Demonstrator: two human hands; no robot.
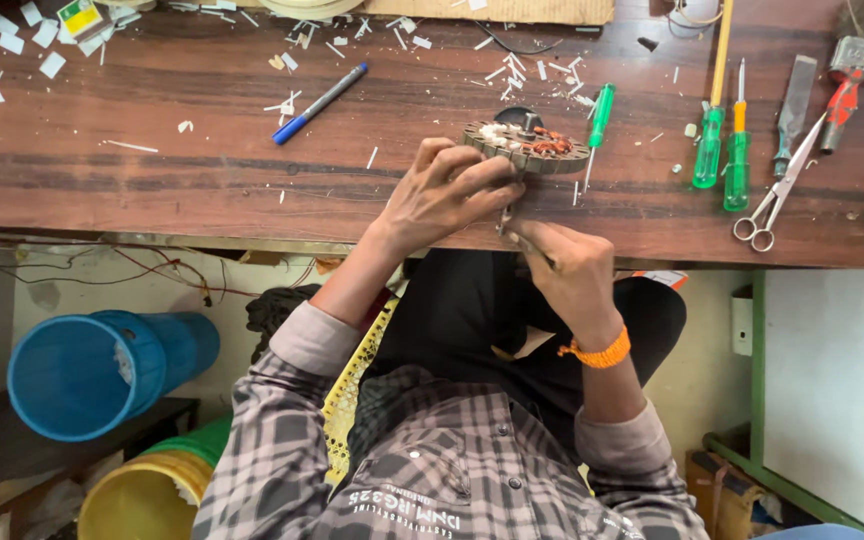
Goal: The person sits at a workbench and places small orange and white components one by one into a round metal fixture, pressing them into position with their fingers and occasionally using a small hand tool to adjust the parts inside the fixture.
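- A small box sits at the table's far left edge (partly cut off by the frame): squarish, green and yellow panels with a red edge, among white paper scraps.

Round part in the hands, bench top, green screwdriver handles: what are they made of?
Round part: looks like stacked grey metal plates with copper-coloured wire windings, matte. Bench top: dark wood or wood-look laminate, with visible grain streaks and a slight sheen. Screwdriver handles: translucent green plastic, glossy. The left hand steadies the part.
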